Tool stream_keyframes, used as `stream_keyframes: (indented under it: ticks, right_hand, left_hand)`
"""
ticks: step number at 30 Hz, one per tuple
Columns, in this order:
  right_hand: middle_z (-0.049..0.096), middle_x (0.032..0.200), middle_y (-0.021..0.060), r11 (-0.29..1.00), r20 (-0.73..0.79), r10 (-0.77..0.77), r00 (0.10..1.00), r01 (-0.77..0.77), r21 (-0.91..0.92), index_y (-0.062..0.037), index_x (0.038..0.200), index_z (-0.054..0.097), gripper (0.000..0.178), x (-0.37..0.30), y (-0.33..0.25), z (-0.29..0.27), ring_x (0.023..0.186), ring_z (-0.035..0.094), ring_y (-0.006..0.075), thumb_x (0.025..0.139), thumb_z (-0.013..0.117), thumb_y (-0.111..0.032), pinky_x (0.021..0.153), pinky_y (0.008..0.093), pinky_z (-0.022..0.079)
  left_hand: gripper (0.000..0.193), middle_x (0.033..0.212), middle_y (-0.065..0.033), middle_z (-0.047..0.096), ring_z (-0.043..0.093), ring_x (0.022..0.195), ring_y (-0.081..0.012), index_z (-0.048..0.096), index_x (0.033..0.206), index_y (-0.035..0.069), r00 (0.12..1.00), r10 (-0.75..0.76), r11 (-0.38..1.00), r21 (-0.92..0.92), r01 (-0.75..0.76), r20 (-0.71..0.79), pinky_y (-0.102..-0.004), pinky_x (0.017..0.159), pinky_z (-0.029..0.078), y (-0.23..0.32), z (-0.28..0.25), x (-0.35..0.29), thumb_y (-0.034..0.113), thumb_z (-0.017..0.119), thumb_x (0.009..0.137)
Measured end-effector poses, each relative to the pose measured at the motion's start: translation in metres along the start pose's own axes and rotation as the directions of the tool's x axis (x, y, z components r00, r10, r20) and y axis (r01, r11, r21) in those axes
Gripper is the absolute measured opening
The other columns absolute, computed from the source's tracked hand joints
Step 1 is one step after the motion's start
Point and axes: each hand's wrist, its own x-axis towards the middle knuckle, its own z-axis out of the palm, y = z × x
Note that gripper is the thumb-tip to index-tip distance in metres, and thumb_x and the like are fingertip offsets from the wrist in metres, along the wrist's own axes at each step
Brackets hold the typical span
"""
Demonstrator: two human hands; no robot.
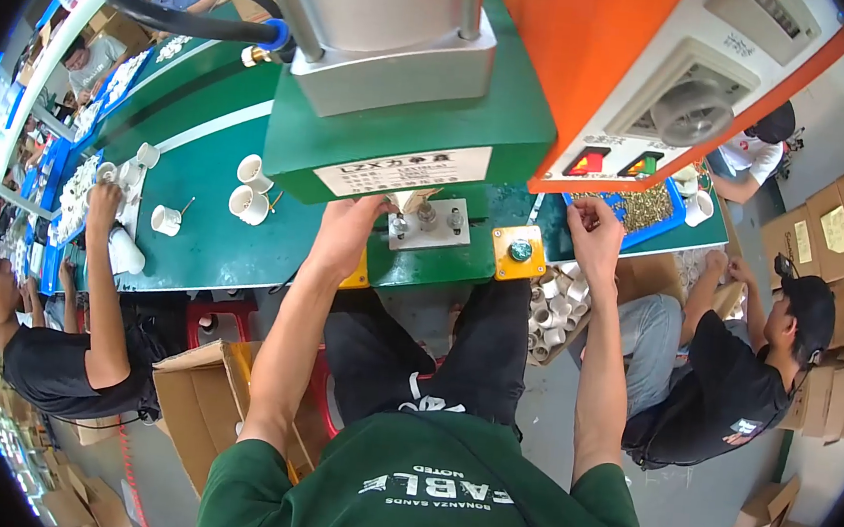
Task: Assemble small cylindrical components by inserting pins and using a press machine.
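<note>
My left hand reaches in under the head of a green press. Its fingers are closed at a small pale piece beside the metal fixture plate; the grip itself is partly hidden. Bolts and a round post stand on that plate. Off to the right, my right hand is over the near left edge of a blue tray of small brass-coloured parts. The fingers there are curled in a pinch, and I cannot make out what is between them.
A yellow button box sits between my hands. White cups stand on the green table to the left. A carton of white pieces is below my right forearm. Co-workers sit left and right. An orange control cabinet rises ahead.
</note>
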Motion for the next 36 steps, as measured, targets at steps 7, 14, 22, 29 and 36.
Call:
stream_keyframes:
  ticks: [7,14,22,29,36]
  right_hand:
    - [0.065,0.07,0.0069,0.998,0.022,0.042,0.999,-0.041,-0.041,-0.0005,0.085,0.066,0.013,-0.002,-0.003,-0.002,0.057,0.052,0.0122,0.077,0.067,-0.01,0.055,0.0278,0.044]
    - [0.065,0.071,0.006,0.998,0.039,0.054,0.998,-0.052,-0.037,-0.0012,0.086,0.066,0.013,0.0,-0.002,-0.003,0.057,0.052,0.0122,0.077,0.067,-0.011,0.055,0.0278,0.044]
    - [0.063,0.069,0.0034,0.999,0.059,0.035,0.998,-0.033,-0.04,-0.001,0.086,0.066,0.012,0.001,-0.004,-0.004,0.057,0.05,0.0094,0.077,0.067,-0.01,0.055,0.0254,0.043]
    - [0.064,0.069,0.0055,0.998,0.061,0.054,0.997,-0.053,-0.033,-0.0016,0.085,0.067,0.014,0.0,-0.002,-0.005,0.055,0.052,0.0112,0.076,0.068,-0.012,0.054,0.0276,0.043]
    - [0.065,0.07,0.0063,0.993,0.018,-0.001,1.0,-0.001,0.119,-0.0009,0.086,0.066,0.011,-0.006,-0.012,-0.005,0.055,0.052,0.011,0.076,0.068,-0.006,0.053,0.0266,0.043]
  left_hand:
    - [0.03,0.121,-0.0064,0.056,0.053,0.108,-0.0169,0.053,0.12,0.002,0.997,0.008,0.997,-0.076,-0.002,0.073,-0.0346,0.09,0.043,0.001,-0.004,0.001,0.016,0.054,0.094]
    - [0.029,0.117,-0.0032,0.06,0.054,0.108,-0.014,0.057,0.114,0.004,0.994,0.034,0.995,-0.095,-0.023,0.107,-0.0364,0.096,0.039,0.005,-0.004,0.003,0.027,0.052,0.097]
    - [0.027,0.111,-0.0048,0.062,0.055,0.105,-0.0134,0.057,0.115,0.004,0.989,0.064,0.997,-0.048,-0.058,0.135,-0.0332,0.094,0.041,0.003,-0.006,0.005,0.023,0.056,0.095]
    - [0.048,0.123,-0.0097,0.057,0.052,0.114,-0.0184,0.053,0.124,-0.001,0.988,0.055,0.981,0.179,-0.081,0.143,-0.0332,0.102,0.037,0.016,-0.002,-0.001,0.018,0.071,0.084]
    - [0.061,0.111,-0.0112,0.061,0.055,0.107,-0.0178,0.053,0.118,-0.006,0.862,0.301,0.512,0.694,-0.506,0.407,-0.0313,0.094,0.042,0.026,0.007,-0.008,0.011,0.082,0.067]
